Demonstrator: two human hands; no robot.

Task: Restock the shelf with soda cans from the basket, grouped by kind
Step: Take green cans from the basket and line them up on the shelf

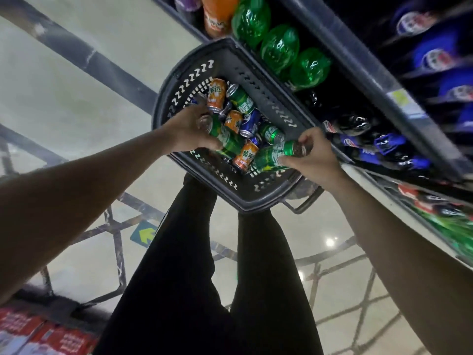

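A dark grey basket (245, 196) sits on the floor in front of my legs, beside the shelf. Inside lie several loose cans: orange cans (216, 94), green cans (242, 99) and a blue can (249, 125). My left hand (188, 129) reaches into the basket and grips a green can (226, 139) lying on its side. My right hand (313, 155) holds another green can (275, 156) at the basket's right edge, fingers around its top end. The shelf (378, 80) runs along the right, stocked with bottles.
Green bottles (280, 46), an orange bottle (217, 14) and blue-labelled dark bottles (389, 147) fill the lower shelf rows on the right. The pale tiled floor (76, 98) spreads to the left. Red cartons (38, 334) sit at the bottom left.
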